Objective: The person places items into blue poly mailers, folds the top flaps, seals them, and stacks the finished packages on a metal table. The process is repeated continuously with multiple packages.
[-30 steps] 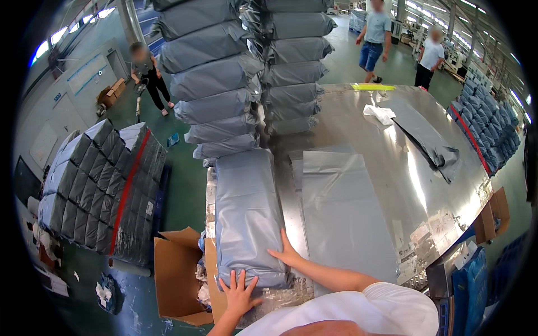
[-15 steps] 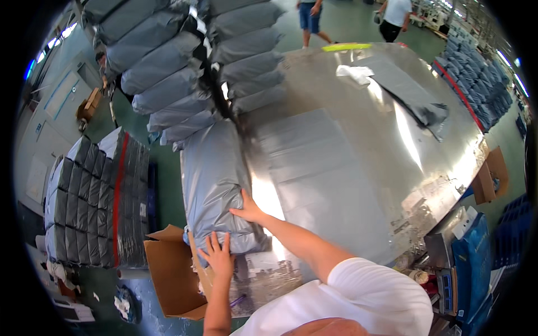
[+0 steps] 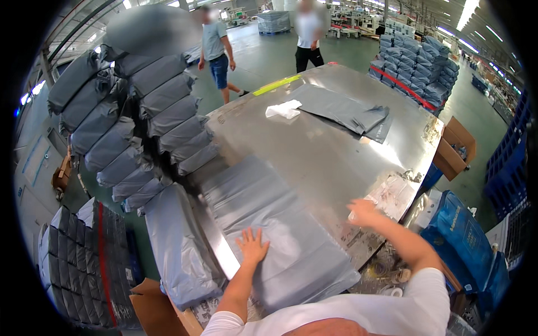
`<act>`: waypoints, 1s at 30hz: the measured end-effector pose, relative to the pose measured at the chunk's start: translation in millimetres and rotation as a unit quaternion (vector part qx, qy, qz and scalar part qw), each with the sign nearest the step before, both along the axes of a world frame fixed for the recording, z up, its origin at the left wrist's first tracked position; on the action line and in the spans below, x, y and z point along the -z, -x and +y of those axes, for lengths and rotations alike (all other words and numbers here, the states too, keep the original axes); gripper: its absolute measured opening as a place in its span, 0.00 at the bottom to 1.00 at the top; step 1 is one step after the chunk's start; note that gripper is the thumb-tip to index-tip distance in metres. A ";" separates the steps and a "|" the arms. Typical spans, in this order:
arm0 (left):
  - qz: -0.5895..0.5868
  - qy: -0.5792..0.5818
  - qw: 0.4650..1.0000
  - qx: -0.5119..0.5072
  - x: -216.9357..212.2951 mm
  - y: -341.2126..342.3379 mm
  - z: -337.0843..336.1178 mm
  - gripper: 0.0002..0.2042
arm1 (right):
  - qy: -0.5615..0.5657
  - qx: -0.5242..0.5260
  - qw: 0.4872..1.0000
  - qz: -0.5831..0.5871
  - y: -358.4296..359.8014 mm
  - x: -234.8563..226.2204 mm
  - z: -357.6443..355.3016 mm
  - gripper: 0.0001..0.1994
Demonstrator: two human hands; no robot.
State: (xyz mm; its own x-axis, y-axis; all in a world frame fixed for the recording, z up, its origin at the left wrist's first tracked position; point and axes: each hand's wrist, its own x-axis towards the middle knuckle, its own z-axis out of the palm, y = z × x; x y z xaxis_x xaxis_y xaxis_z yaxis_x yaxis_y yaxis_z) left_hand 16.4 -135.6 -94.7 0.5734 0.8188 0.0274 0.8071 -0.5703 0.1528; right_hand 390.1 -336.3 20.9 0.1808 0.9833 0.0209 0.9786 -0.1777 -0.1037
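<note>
The left hand is pressed open on the flat grey bag at lower centre; the right hand is laid, loosely curled, on clear plastic sheets at right.

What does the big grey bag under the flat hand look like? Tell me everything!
The flat grey bag is smooth, slightly shiny plastic, long and rectangular, softly wrinkled. It lies flat on the metal table, its near end hanging over the table's edge. The left hand presses on it, fingers spread.
</note>
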 end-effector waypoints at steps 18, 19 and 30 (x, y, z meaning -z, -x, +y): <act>0.024 -0.102 0.992 0.064 -35.5 -42.7 103.1 0.28 | 0.168 0.316 0.920 -0.161 -146.7 34.7 -243.2 0.09; 0.013 -0.061 0.992 0.106 -54.5 -45.3 59.5 0.29 | 0.116 0.309 0.933 -0.144 -141.6 27.1 -245.1 0.09; 0.005 -0.007 0.992 0.127 -1.7 -7.2 -36.2 0.26 | 0.120 -0.080 0.974 0.177 54.7 -157.2 53.8 0.09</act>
